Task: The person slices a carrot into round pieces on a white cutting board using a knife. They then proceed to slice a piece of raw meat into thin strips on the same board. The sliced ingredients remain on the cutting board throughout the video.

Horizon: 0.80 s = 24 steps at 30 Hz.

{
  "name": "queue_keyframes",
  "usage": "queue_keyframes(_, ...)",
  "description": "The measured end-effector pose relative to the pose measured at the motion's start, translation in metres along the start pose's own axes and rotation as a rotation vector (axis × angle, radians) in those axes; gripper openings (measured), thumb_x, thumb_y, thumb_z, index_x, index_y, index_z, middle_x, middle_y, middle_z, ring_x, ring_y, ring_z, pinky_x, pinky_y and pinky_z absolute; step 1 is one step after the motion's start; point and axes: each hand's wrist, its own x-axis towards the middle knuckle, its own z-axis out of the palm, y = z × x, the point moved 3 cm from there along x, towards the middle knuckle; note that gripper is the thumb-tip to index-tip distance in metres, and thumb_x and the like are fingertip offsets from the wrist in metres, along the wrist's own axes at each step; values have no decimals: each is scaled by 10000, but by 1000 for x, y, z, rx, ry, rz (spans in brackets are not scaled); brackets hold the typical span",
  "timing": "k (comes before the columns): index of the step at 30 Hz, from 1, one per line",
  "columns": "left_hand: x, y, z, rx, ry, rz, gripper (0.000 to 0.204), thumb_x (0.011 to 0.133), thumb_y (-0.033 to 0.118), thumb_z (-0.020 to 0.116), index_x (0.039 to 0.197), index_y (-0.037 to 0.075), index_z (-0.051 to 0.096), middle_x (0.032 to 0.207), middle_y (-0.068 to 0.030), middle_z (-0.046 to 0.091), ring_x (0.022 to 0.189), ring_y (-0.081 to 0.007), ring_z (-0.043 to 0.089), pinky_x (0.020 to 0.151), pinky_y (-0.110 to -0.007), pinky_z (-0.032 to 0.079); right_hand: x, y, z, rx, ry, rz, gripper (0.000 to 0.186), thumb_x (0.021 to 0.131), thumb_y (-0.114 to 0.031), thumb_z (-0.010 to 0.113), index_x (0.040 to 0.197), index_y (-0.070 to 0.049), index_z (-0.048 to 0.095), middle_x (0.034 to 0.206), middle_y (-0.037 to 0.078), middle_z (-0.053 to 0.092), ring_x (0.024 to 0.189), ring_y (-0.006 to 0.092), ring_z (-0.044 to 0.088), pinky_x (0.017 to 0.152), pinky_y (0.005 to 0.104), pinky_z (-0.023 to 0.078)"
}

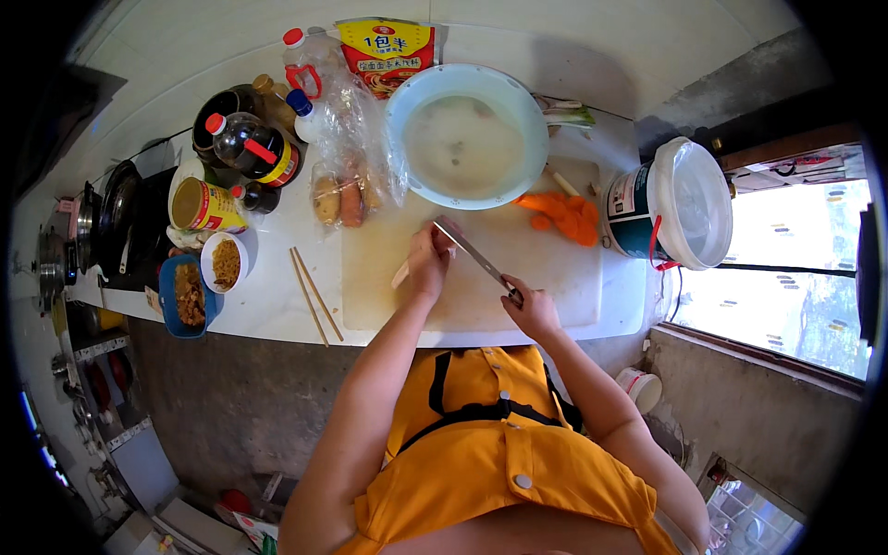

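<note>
Knife (478, 258) is held above the board (555, 287), slanted away and leftward from the right hand (529, 310), whose fingers are closed round the handle. Left hand (428, 264) is placed at the blade's far end, fingers curled together; a pale piece (400, 275), kind unclear, seems pinched there, presumably to steady it near the blade. Both hands are held over the board, probably so that scraps are caught. Chopsticks (310, 296) are laid at the counter's near edge, left of the board, likely out of the way. An orange heap (578, 220) is set at the board's far right, apart from the hands. Beyond, a basin (462, 198) of cloudy liquid is stood at the board's far side, apparently within reach. Root vegetables (350, 202) are held in a clear bag (350, 134) beside it; bottles (242, 143) are grouped farther left.
</note>
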Motion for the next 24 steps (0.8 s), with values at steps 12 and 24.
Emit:
queue_keyframes(12, -58, 2, -18, 542, 377, 273, 474, 754, 174, 732, 1150, 54, 501, 1133, -73, 556, 940, -240, 594, 686, -346, 494, -1, -23, 0, 125, -102, -86, 387, 857, -293, 615, 1190, -97, 601, 762, 125, 661, 708, 338, 630, 652, 414, 494)
queue_keyframes(24, -40, -23, -30, -340, -17, -481, 231, 937, 214, 551, 1141, 106, 560, 751, -46, 602, 547, -135, 554, 476, -273, 457, 7, -27, 2, 134, -152, -59, 436, 856, -350, 623, 1187, -67, 596, 797, 154, 657, 742, 333, 637, 681, 410, 499)
